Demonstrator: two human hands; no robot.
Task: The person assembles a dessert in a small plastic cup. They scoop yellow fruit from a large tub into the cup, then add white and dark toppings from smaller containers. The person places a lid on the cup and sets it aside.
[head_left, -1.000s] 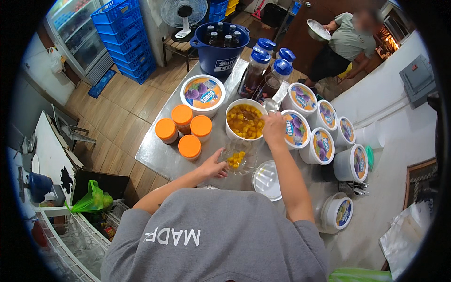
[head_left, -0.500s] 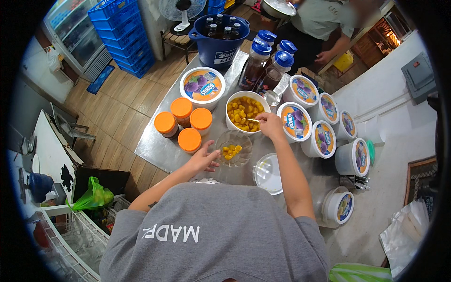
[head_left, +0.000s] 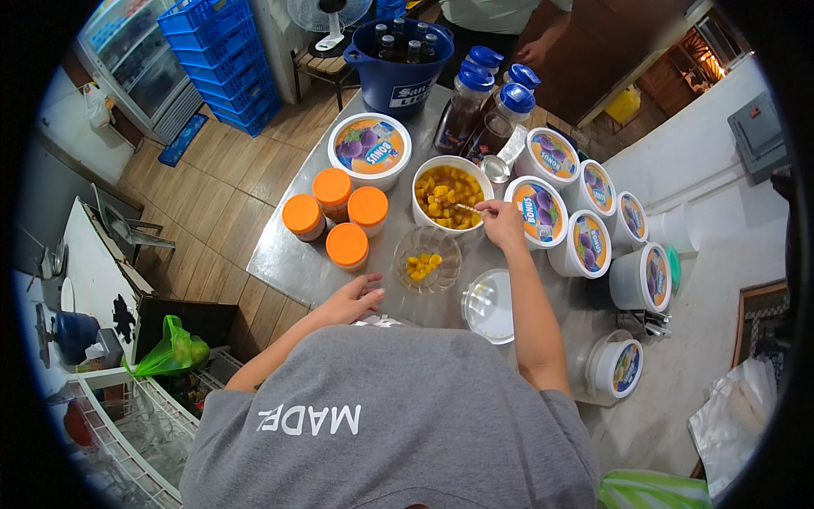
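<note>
At the near edge of the bench (head_left: 280,270), the left grip (head_left: 349,299) is found released, near a glass bowl (head_left: 449,270) of yellow cubes. A spoon (head_left: 468,209) is grasped in the right grip (head_left: 504,226), its end dipped into the white tub (head_left: 421,219) beyond.

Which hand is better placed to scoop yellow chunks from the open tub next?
Probably the right hand: it holds a utensil in the tub, while the left hand, apparently empty, is beside the glass bowl.
</note>
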